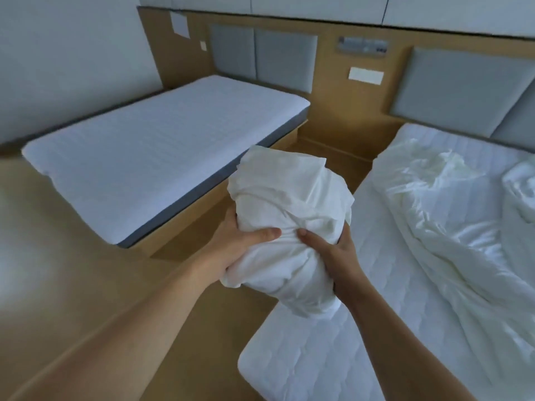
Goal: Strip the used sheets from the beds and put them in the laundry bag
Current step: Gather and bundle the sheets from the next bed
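A hotel-style room with two single beds, seen from above by the person working. The left bed is stripped to a bare white mattress on a wooden base and runs from the padded grey headboard toward the viewer and to the left. The right bed shows a quilted white mattress, cut off by the right and bottom edges of the picture. A loose white sheet lies crumpled across it, its folds running down the length of the bed, and a second white lump of bedding sits at the far right edge, mostly out of frame and hard to identify. In the middle, above the wooden floor in the gap between the beds and over the near left edge of the right mattress, two bare arms hold up a rolled white bundle of sheets. Its long axis tilts from the lower right near the viewer up and away toward the headboards. The left hand cups the bundle's left side, thumb pressed flat across the front and fingers hidden behind the cloth. The right hand grips the right side, thumb pressed on the front and fingers curled round the back, only partly visible.
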Demonstrator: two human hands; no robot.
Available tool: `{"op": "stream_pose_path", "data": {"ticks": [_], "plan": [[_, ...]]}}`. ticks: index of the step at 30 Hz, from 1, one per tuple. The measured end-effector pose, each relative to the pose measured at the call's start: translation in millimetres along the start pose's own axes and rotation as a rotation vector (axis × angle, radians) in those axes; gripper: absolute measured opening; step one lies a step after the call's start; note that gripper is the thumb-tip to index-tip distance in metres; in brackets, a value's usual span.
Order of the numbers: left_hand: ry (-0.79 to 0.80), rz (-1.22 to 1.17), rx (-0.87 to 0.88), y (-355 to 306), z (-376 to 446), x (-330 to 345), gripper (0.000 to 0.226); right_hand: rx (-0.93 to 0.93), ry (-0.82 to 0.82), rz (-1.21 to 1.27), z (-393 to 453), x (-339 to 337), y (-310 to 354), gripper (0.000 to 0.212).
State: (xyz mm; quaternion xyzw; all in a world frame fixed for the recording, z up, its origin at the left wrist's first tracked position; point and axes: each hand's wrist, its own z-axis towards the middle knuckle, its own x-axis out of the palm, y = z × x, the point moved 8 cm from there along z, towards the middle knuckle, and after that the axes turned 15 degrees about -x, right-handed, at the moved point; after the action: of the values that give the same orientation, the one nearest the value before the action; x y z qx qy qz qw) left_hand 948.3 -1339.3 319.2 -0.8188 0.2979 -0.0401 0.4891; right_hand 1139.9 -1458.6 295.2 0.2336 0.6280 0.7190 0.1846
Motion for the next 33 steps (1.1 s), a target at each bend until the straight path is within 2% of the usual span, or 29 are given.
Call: {"op": "stream_pose_path", "data": {"ticks": [2,6,10,13,17,19,23,28,33], "plan": [[-0.072,-0.069,0.061,-2,-30,-78,0.13,-0.074,0.092,0.01,-4,78,32,0.102],[-0.223,-0.178,0.164,12,-95,-236,0.112,-0.184,0.266,0.057,-30,240,75,0.101],[-0.421,-0.208,0.228,35,-155,-374,0.125,-0.228,0.393,0.138,-64,385,97,0.101],[-0.527,-0.245,0.283,53,-192,-454,0.108,-0.225,0.484,0.168,-86,478,104,0.11],[-0.694,-0.235,0.271,83,-219,-549,0.135,-0.248,0.615,0.177,-103,585,114,0.108],[-0.738,-0.262,0.246,97,-222,-589,0.141,-0.238,0.674,0.193,-103,634,110,0.103],[-0.845,-0.307,0.213,118,-208,-667,0.134,-0.226,0.777,0.272,-85,731,93,0.102],[-0.931,-0.364,0.159,119,-151,-780,0.123,-0.228,0.83,0.343,-29,859,65,0.105],[-0.966,-0.391,0.116,101,-87,-887,0.107,-0.214,0.905,0.327,40,986,43,0.099]]}}
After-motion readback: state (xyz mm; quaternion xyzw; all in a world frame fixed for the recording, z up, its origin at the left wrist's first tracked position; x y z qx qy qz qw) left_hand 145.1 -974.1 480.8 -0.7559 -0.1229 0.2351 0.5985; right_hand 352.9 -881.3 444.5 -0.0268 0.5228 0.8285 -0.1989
